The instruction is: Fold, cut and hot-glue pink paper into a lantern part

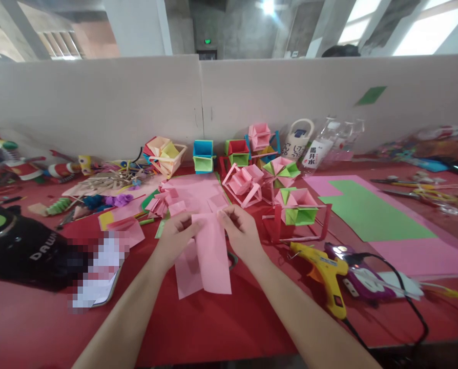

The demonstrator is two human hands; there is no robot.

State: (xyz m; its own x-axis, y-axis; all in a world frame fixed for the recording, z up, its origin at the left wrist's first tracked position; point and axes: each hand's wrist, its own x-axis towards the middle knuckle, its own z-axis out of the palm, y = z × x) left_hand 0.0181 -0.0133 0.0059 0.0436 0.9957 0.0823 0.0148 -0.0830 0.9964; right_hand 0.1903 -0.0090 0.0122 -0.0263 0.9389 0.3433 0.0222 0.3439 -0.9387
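Note:
Both hands meet over the red table [221,328] near its middle, pinching the top edge of a pink paper sheet [209,259] that hangs down toward me. My left hand [175,238] grips the paper's upper left with thumb and fingers closed. My right hand [240,233] pinches the upper right the same way. A second pink sheet [186,271] lies partly under the held one. Just beyond the hands lies a pile of folded pink paper pieces [190,197].
Folded paper boxes in pink, green and blue [267,169] stand behind. A yellow glue gun [327,271] with a black cord lies at the right, next to green and pink sheets [371,212]. A black bag [17,248] sits left. A white partition [198,102] closes the back.

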